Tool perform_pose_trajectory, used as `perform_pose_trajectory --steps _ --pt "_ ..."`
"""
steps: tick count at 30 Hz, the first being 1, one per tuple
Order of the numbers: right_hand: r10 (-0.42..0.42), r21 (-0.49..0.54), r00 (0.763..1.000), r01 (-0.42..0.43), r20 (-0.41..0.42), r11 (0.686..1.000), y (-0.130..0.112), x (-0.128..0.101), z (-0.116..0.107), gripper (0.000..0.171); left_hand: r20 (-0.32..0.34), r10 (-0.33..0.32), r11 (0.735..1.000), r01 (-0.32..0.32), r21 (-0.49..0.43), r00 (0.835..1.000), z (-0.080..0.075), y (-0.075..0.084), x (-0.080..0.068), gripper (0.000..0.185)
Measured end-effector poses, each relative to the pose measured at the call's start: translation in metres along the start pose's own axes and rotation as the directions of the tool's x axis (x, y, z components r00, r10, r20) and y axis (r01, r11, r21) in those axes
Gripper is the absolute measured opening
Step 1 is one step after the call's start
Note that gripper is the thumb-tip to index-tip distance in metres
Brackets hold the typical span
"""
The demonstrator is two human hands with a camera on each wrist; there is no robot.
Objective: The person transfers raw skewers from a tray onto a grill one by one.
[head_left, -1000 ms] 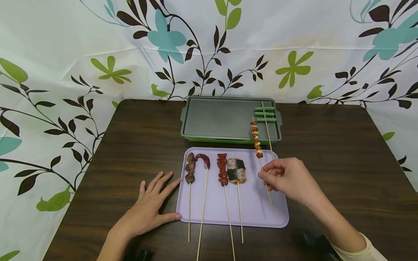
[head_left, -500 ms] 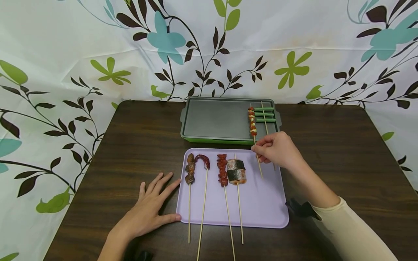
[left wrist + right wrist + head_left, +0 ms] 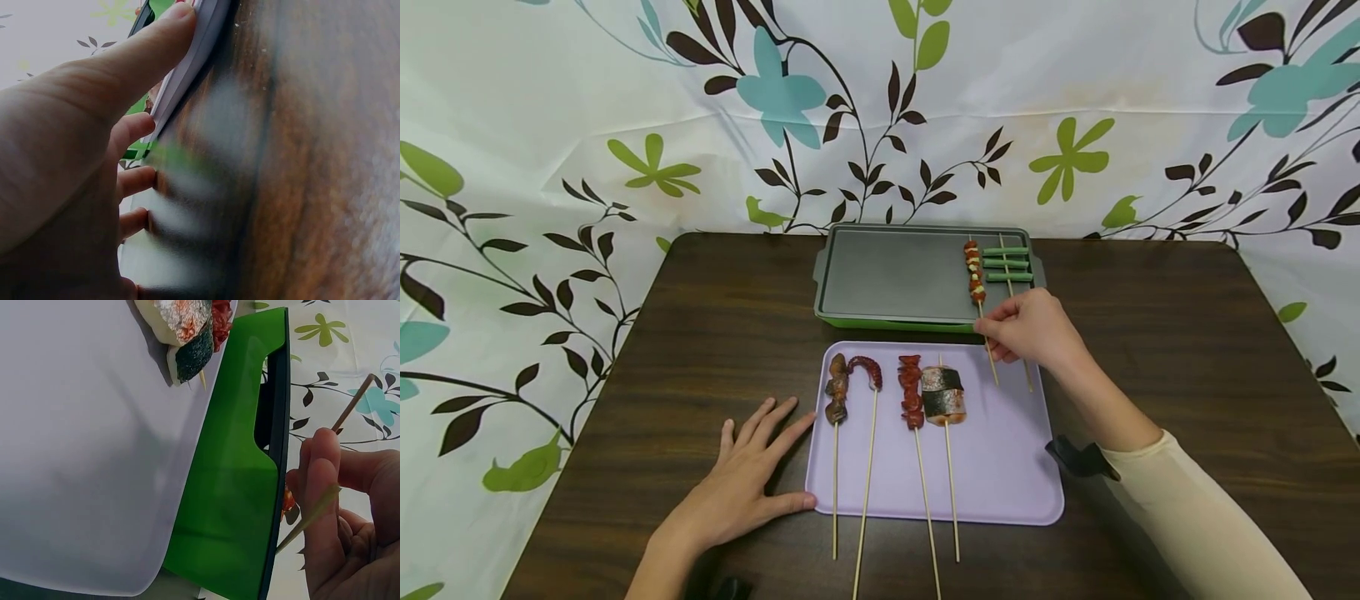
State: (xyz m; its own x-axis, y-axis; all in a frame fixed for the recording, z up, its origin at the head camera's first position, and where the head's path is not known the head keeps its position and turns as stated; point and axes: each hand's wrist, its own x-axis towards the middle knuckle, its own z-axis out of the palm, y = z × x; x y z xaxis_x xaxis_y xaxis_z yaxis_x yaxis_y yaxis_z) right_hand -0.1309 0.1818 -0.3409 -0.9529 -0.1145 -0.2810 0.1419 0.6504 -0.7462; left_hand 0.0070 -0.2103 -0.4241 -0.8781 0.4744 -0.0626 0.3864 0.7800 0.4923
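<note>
In the head view my right hand [image 3: 1028, 329] pinches the stick of a skewer threaded with red and pale pieces [image 3: 974, 271] between thumb and fingers. The food end is over the right part of the grey griddle plate [image 3: 887, 271]; whether it touches the plate I cannot tell. Just right of it lies a skewer of green pieces [image 3: 1007, 263], its stick passing under my right hand. My left hand [image 3: 737, 483] rests on the table with fingers spread, its index fingertip and thumb at the left edge of the lilac tray [image 3: 1000, 475].
On the tray lie a skewer of brown chunks [image 3: 837, 387], a tentacle skewer [image 3: 868, 369], a dark red meat skewer [image 3: 912, 392] and a fish skewer with dark skin [image 3: 943, 393]. Several sticks overhang the front rim. A patterned cloth [image 3: 880, 125] hangs behind the dark wooden table [image 3: 737, 292].
My right hand has carried the red-and-pale skewer away from me and slightly left, from above the tray to above the griddle plate. My left hand stays put.
</note>
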Motion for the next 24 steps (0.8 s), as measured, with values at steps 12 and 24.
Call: perform_pose_trajectory --steps 12,24 --pt "-0.017 -0.141 0.998 0.008 -0.06 0.99 -0.0007 -0.0004 0.0005 0.03 -0.005 0.001 1.0 -0.001 -0.003 1.0 0.001 -0.001 -0.0004 0.094" --pt "-0.065 -0.255 0.994 0.041 -0.088 0.966 -0.0009 -0.0089 -0.0007 0.035 0.0 0.0 1.0 0.0 -0.002 1.0 0.0009 -0.0008 -0.0003 0.093"
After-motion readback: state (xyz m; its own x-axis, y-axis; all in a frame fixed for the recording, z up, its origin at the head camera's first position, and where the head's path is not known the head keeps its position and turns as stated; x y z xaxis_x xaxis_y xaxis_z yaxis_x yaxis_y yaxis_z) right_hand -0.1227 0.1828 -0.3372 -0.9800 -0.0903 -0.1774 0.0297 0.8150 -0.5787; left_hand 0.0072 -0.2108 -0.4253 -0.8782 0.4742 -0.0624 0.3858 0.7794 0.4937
